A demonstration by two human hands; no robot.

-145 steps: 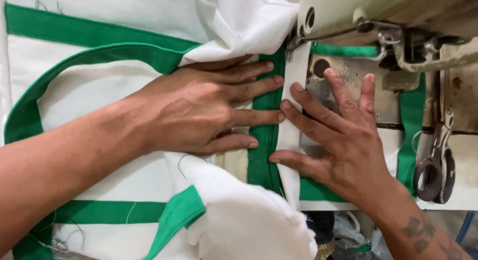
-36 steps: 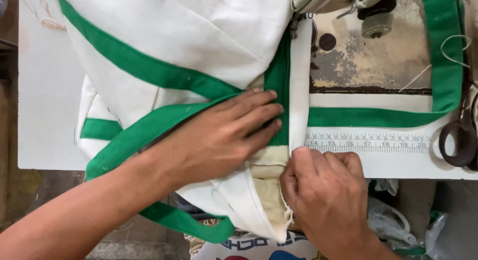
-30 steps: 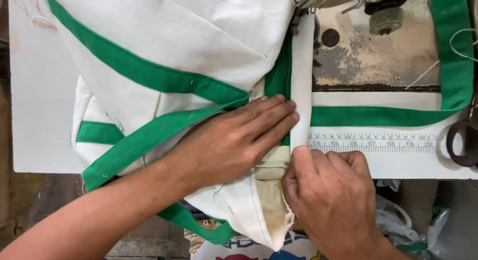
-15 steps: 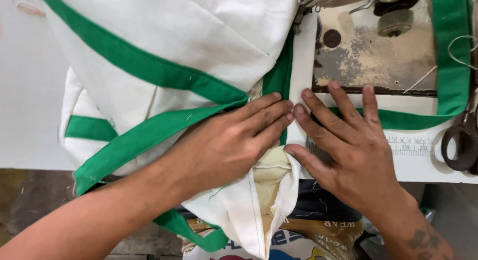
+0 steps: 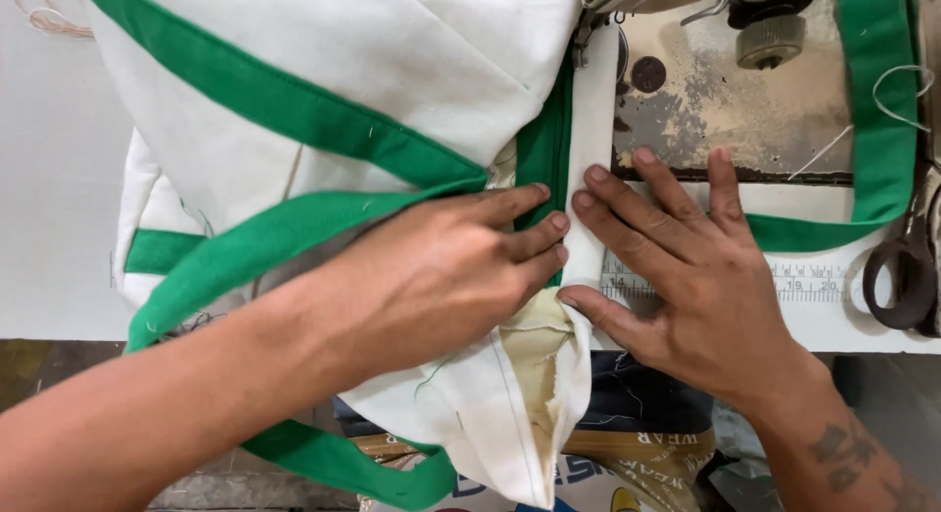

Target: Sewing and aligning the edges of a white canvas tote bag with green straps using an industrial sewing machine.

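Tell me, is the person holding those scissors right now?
No. The scissors lie untouched at the table's right edge, while the left hand and right hand press flat on the white and green fabric.

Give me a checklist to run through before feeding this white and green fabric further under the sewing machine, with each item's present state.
1. Left hand flat on the white and green fabric: ok.
2. Right hand pressing the white strip flat beside the green band: ok.
3. Fingertips clear of the needle: cannot tell, the needle itself is hidden at the top edge.
4. Strip lies straight toward the presser foot: ok, no visible fold.
5. Scissors out of the fabric's path, at the right of the table: ok.
6. Loose fabric hanging off the table's front edge could drag: not ok.
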